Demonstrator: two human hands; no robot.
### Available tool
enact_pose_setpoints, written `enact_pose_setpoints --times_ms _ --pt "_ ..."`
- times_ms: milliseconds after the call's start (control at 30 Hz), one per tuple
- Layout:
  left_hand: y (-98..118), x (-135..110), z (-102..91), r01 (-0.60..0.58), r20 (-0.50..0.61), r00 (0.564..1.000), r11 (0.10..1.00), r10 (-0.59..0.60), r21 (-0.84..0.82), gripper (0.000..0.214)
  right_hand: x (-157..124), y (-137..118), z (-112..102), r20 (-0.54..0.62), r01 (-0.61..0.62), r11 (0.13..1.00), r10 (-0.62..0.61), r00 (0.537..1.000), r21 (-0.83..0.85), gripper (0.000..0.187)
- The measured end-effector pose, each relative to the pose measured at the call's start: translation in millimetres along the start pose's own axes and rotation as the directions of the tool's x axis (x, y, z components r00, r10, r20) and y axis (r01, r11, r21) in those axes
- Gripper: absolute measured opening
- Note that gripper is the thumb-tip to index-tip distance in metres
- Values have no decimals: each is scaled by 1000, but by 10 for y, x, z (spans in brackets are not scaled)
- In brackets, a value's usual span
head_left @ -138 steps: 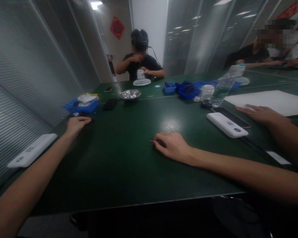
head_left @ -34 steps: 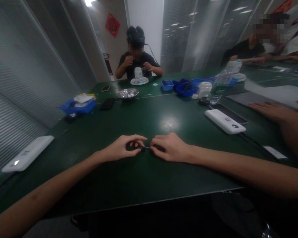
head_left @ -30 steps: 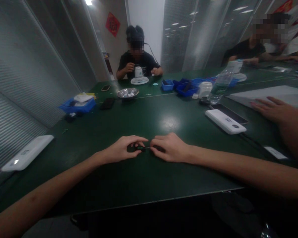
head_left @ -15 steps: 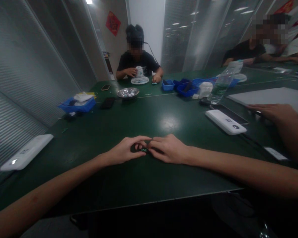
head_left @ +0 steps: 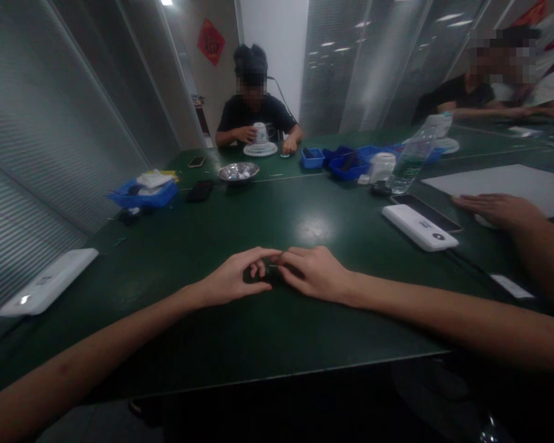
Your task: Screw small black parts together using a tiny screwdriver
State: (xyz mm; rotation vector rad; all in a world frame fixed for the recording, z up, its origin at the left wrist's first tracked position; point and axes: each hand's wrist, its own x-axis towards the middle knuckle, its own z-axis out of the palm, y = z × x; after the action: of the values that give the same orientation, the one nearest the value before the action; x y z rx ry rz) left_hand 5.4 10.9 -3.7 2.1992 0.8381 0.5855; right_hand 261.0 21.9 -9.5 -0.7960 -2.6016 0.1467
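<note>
Above the green table, my two hands meet close to its front edge. My right hand has its fingers pinched together on a small thin piece that looks edge-on, with a pale line along it; its kind is too small to make out. My left hand is beside it, thumb and forefinger spread apart around the piece. The left forefinger's tip reaches the right fingertips, while the left thumb stands free below.
White power banks lie at both sides, near a phone. Farther off are a metal bowl, blue baskets and a plastic bottle. Another person's hand rests at right; a person sits opposite.
My left thumb has come away from the small piece, which has tipped from showing its green face to edge-on. The neighbour's hand at right has shifted slightly left.
</note>
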Motion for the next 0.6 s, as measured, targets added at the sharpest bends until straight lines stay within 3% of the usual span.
enact_pose_setpoints --times_ms 133,267,333,500,600 --pt "-9 -18 -13 -13 -74 997 997 19 75 61 20 18 -17 2 -139 990 139 990 -12 23" --pt "-28 -26 -30 -33 -127 990 975 62 221 24 37 9 -76 -5 -232 973 232 973 -8 21" --pt "-42 -26 -38 -46 -128 988 964 82 263 17 41 9 -87 7 -255 967 255 967 -12 20" --pt "-79 -27 -96 -159 19 986 920 163 359 26 37 21 -63 20 -250 967 251 968 -39 21" --pt "-174 -43 -232 -183 62 983 881 173 436 28 32 21 -57 18 -242 970 243 970 -33 21"
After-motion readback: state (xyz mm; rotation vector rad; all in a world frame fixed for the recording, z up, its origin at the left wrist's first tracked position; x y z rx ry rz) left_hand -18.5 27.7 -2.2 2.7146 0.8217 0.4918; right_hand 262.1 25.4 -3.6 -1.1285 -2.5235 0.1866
